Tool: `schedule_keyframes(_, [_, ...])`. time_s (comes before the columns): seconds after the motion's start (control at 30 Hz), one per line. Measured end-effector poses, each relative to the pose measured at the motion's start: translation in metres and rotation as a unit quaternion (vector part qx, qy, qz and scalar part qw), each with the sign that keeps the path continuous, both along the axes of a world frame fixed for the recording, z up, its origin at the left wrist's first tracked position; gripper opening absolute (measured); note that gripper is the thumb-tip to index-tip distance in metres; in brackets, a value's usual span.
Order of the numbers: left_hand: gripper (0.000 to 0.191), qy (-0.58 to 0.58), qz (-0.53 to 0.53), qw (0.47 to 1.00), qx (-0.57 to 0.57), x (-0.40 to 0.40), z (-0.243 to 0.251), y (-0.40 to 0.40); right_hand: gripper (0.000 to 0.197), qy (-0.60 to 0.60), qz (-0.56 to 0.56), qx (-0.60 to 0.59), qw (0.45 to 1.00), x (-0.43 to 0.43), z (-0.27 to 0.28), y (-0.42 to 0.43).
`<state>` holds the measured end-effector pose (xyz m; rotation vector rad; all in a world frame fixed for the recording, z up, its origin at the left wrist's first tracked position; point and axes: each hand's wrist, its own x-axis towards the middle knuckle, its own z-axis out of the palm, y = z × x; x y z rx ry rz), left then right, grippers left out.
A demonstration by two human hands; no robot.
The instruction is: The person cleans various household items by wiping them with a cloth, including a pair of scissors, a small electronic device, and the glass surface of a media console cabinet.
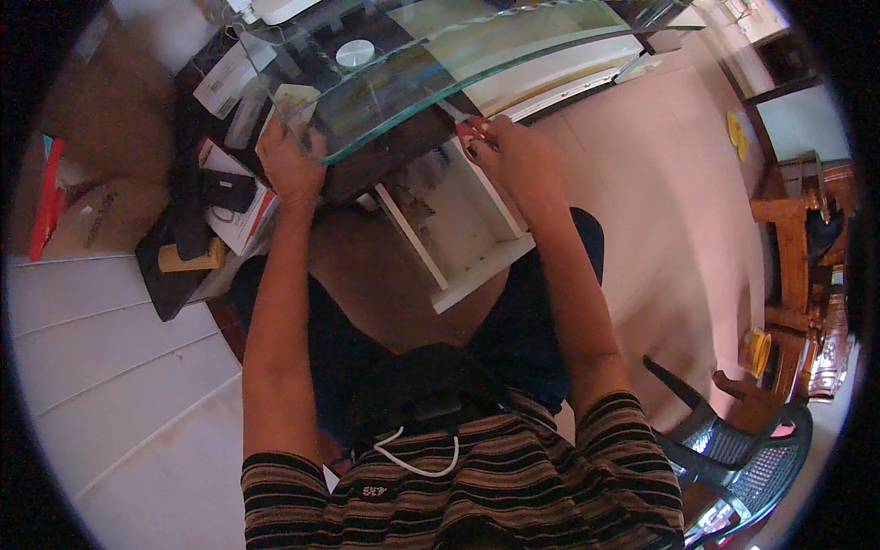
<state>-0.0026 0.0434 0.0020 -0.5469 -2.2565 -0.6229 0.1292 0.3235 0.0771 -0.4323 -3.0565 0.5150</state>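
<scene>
My right hand (509,151) is closed round the red handles of a pair of scissors (474,130), whose blades point up and left, close to the edge of a glass tabletop (412,103). My left hand (292,151) is at the near left corner of the glass and holds a pale, flat, angular piece (299,103), partly seen through the glass; its fingers are partly covered. Below the glass, between my hands and knees, an open drawer (481,271) with pale wooden sides juts out. What lies inside it is too dim to name.
At the left stand a large cardboard box (110,213), a white box (230,79) and a dark wallet-like object (227,190). A round metal disc (355,53) shows at the glass. On the right are wooden furniture (790,254) and a black mesh chair (763,454).
</scene>
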Motion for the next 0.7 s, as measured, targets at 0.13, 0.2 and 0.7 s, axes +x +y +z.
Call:
schedule_keyframes(0.13, [0.039,0.0,0.018,1.0,-0.013,-0.001,-0.003,0.001,0.026,0.124,0.039,-0.019,0.991,-0.037,-0.02,-0.009])
schedule_keyframes(0.2, [0.041,0.011,0.02,0.999,-0.028,0.001,-0.002,0.003,0.024,0.119,0.036,-0.013,0.992,-0.047,-0.031,-0.013])
schedule_keyframes(0.7, [0.039,0.0,0.042,0.999,-0.03,0.001,0.001,0.005,0.033,0.211,0.341,0.156,0.903,-0.064,-0.209,-0.058])
